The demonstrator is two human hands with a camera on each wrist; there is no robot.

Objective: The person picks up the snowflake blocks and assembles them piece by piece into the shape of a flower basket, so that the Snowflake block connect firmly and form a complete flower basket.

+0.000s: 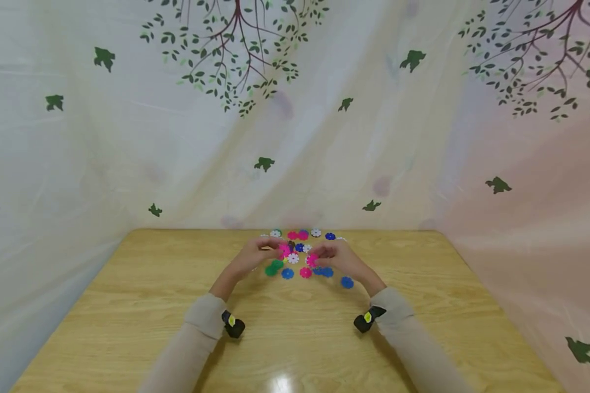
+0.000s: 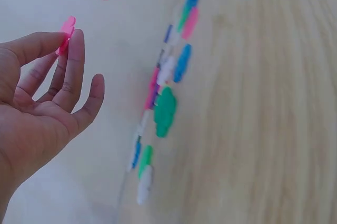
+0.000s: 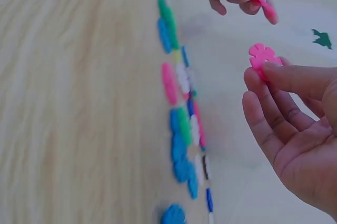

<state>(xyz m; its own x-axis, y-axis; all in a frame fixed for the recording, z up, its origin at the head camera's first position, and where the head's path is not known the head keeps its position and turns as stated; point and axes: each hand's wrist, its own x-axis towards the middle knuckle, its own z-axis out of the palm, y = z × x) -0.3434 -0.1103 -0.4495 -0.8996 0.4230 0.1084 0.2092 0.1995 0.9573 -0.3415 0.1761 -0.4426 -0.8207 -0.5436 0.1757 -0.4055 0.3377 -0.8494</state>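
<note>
My left hand (image 2: pixel 47 92) pinches a pink flower-shaped plastic disc (image 2: pixel 67 34) between thumb and fingertips. A second pink flower-shaped disc (image 3: pixel 261 58), with notched petals, is held the same way by my right hand (image 3: pixel 300 113). In the head view the left hand (image 1: pixel 255 255) and right hand (image 1: pixel 343 258) face each other above the scattered discs, a small gap between them. Under and around them lie more flower discs: a white one (image 1: pixel 293 258), a green one (image 1: pixel 271 271), a blue one (image 1: pixel 287 273) and a pink one (image 1: pixel 305 272).
Several discs lie toward the table's back edge, among them a dark blue one (image 1: pixel 330 236) and a white one (image 1: pixel 316 232). A blue disc (image 1: pixel 347 283) sits nearest on the right. Behind the wooden table (image 1: pixel 290 322) hangs a printed curtain (image 1: pixel 305 136).
</note>
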